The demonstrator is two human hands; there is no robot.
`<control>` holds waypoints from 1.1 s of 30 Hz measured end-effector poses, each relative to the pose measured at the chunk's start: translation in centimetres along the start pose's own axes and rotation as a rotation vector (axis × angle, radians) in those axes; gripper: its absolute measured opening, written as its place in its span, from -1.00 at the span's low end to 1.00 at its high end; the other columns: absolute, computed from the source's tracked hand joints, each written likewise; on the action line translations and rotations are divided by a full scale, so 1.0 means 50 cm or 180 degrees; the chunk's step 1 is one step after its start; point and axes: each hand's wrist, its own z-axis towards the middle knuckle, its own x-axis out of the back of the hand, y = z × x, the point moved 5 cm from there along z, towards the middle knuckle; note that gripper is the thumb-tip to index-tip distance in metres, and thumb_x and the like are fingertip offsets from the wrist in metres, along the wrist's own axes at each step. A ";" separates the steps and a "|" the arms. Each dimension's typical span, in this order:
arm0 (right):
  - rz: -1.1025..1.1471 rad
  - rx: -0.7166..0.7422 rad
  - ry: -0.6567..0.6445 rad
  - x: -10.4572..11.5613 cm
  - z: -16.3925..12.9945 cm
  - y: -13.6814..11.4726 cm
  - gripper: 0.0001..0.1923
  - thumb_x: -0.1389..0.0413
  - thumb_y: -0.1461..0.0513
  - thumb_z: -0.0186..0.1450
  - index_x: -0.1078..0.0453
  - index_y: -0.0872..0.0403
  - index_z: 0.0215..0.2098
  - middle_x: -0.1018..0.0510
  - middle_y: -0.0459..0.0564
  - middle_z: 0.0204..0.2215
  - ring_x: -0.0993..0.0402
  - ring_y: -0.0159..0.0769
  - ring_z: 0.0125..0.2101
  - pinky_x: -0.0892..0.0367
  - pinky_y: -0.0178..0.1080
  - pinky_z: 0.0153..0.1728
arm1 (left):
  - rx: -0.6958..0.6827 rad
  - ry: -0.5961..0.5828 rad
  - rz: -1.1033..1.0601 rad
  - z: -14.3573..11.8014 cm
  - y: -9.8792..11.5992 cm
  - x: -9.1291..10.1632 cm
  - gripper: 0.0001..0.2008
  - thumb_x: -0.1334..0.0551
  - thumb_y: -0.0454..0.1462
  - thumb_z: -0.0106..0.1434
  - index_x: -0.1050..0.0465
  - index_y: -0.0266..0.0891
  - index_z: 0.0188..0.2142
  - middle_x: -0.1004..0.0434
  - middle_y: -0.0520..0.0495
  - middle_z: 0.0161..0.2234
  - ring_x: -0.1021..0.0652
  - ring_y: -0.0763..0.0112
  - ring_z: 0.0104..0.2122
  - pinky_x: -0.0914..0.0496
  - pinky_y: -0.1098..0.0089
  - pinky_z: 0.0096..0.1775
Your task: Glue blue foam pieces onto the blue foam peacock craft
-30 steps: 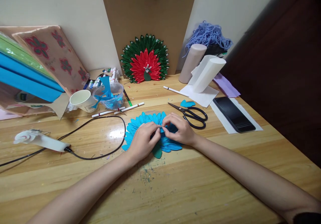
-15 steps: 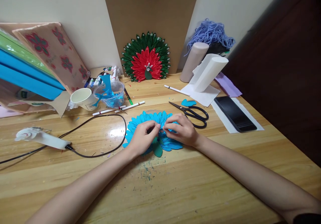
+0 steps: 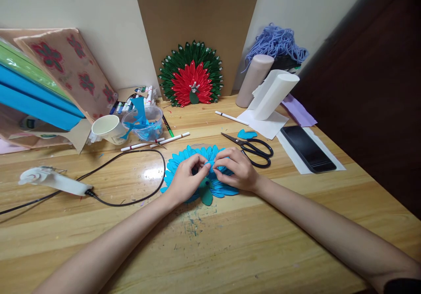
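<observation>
A blue fan of foam petals (image 3: 179,160) with a green teardrop body (image 3: 206,195) lies flat on the wooden table (image 3: 230,241). My left hand (image 3: 186,181) and my right hand (image 3: 235,169) rest on top of it, fingertips meeting at its centre. Together they pinch a small blue petal piece (image 3: 208,165) between thumbs and forefingers. The fan's middle is hidden under my fingers. Black scissors (image 3: 253,147) lie just right of my right hand, with a loose blue cut-out (image 3: 246,134) beside them.
A glue gun (image 3: 52,180) with a looping black cord (image 3: 131,197) lies at left. Behind are a paper cup (image 3: 107,129), a plastic bowl of blue scraps (image 3: 144,123), markers, a finished red-green fan (image 3: 192,77), foam rolls (image 3: 271,94) and a phone (image 3: 307,148).
My fingertips have shifted slightly up and left on the fan while pinching the small blue piece. The green body, covered earlier, now shows below my hands.
</observation>
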 end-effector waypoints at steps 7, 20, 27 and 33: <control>0.0263 -0.0303 -0.0075 -0.003 0.000 0.012 -0.91 -0.12 0.32 0.16 -0.32 0.04 -0.36 -0.41 0.00 -0.33 -0.36 -0.28 -0.31 -0.33 -0.20 -0.29 | -0.0112 0.0031 0.0092 -0.002 0.002 -0.001 -0.79 -0.12 -0.17 0.25 -0.36 -0.27 -0.42 -0.41 0.02 -0.47 -0.39 0.48 -0.45 -0.27 0.45 -0.36; 0.0255 -0.0669 -0.0101 -0.006 -0.004 0.025 -0.84 -0.12 0.29 0.14 -0.29 0.03 -0.29 -0.37 0.03 -0.28 -0.34 -0.19 -0.23 -0.30 -0.11 -0.21 | -0.0176 0.0382 0.0308 -0.008 0.004 0.005 -0.77 -0.18 -0.16 0.20 -0.42 -0.28 -0.45 -0.47 0.01 -0.50 -0.42 0.49 -0.49 -0.29 0.46 -0.41; 0.0508 -0.0937 -0.0319 -0.013 -0.003 0.037 -0.86 -0.12 0.25 0.15 -0.30 0.05 -0.30 -0.36 0.04 -0.26 -0.31 -0.17 -0.19 -0.28 -0.10 -0.17 | -0.0245 0.0377 0.0347 -0.009 0.005 0.006 -0.76 -0.17 -0.14 0.21 -0.42 -0.28 -0.44 -0.47 0.01 -0.49 -0.41 0.49 -0.49 -0.30 0.46 -0.40; 0.0786 -0.0883 -0.0318 -0.015 -0.001 0.033 -0.92 -0.09 0.30 0.16 -0.27 0.05 -0.36 -0.36 0.01 -0.30 -0.31 -0.21 -0.22 -0.29 -0.12 -0.20 | -0.0218 0.0322 0.0441 -0.008 0.003 0.001 -0.81 -0.18 -0.17 0.19 -0.41 -0.27 -0.41 -0.46 0.01 -0.49 -0.42 0.49 -0.49 -0.31 0.46 -0.40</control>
